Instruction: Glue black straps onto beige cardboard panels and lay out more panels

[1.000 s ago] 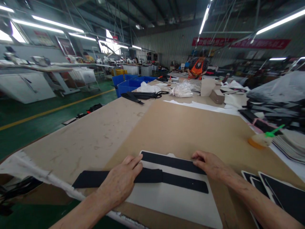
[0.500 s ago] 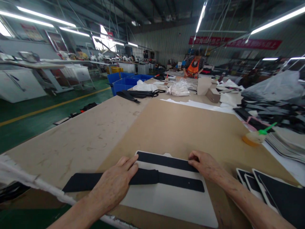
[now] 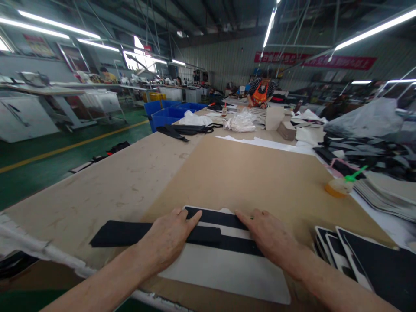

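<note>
A pale, flat board point(image 3: 227, 271) lies on brown paper in front of me, with a black strip point(image 3: 216, 218) along its far edge. Another black strip point(image 3: 238, 244) runs across it nearer to me. My left hand point(image 3: 172, 234) rests on the left end of the far strip, its thumb and a finger stretched out. My right hand point(image 3: 269, 234) presses extended fingers onto the right part of that strip and covers its end. Under my left forearm, a dark folded strip or stack of strips point(image 3: 120, 234) reaches from the table onto the board.
Boards with black pieces point(image 3: 373, 260) are stacked at right. Behind them are a glue bottle with a green nozzle point(image 3: 341, 186) and grey sheets point(image 3: 386, 195). Brown paper point(image 3: 260, 173) covers the table. Plastic bags point(image 3: 242, 120), blue bins point(image 3: 169, 115) and a person in an orange apron point(image 3: 261, 93) are farther back.
My right hand has moved left along the far strip, from pinching near its right end to pressing with stretched fingers. My left hand has shifted slightly right onto the strip.
</note>
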### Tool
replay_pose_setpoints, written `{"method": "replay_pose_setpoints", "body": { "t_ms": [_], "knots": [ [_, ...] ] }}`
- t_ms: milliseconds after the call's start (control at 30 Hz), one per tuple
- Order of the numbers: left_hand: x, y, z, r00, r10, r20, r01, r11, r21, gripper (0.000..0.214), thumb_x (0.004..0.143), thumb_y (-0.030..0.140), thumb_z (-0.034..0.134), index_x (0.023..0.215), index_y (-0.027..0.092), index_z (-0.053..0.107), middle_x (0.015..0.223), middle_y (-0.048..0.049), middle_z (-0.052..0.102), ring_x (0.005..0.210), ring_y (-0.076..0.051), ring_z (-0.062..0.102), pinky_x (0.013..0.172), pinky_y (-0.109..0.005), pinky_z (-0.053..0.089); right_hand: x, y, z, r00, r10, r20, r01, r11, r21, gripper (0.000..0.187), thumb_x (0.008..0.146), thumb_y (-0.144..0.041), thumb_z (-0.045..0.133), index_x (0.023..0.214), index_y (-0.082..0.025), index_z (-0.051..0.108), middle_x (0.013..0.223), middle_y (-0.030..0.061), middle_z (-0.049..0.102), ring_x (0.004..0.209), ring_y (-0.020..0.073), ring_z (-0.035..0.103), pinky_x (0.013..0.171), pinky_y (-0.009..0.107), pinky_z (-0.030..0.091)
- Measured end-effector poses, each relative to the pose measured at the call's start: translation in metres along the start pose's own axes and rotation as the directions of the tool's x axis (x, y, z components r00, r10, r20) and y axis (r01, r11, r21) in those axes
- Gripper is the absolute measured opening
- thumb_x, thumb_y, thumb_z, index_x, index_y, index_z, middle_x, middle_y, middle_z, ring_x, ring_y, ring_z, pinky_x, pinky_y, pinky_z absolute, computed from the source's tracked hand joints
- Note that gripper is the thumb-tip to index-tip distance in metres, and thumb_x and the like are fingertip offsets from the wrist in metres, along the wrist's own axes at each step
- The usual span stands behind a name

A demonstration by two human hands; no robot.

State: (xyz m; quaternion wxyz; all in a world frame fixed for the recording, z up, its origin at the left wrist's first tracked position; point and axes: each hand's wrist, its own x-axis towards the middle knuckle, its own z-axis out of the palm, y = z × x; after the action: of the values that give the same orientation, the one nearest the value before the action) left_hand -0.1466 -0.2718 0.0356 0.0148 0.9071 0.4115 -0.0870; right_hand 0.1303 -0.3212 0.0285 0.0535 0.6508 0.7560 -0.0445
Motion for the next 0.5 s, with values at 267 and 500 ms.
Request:
{"method": "replay_pose_setpoints", "body": {
  "t_ms": [267, 500],
  "knots": [
    [0.015, 0.011, -0.003, 1.0, -0.002, 0.001, 0.002, 0.996, 0.087, 0.065, 0.083, 0.001, 0.03, 0.143, 0.023, 0.044, 0.112, -0.0163, 0.059, 0.103, -0.03, 0.059, 0.084, -0.045, 0.054, -0.009, -0.024, 0.015, 0.999, 0.04, -0.014, -0.042, 0.973, -0.227, 0.069, 0.085, -0.002, 0.04, 0.147, -0.031, 0.04, 0.105, 0.017, 0.064, 0.094, 0.0278, 0.062, 0.071, 0.037, 0.053],
    [0.009, -0.009, 0.018, 0.996, -0.011, -0.091, 0.012, 1.0, 0.013, 0.063, 0.083, 0.0, 0.03, 0.139, 0.022, 0.049, 0.118, -0.0134, 0.058, 0.113, -0.028, 0.054, 0.092, -0.042, 0.052, -0.025, 0.011, 0.029, 0.997, 0.035, -0.071, -0.046, 0.986, -0.161, 0.068, 0.082, 0.002, 0.037, 0.144, -0.025, 0.045, 0.12, 0.0168, 0.06, 0.109, 0.029, 0.058, 0.084, 0.041, 0.053]
  ]
}}
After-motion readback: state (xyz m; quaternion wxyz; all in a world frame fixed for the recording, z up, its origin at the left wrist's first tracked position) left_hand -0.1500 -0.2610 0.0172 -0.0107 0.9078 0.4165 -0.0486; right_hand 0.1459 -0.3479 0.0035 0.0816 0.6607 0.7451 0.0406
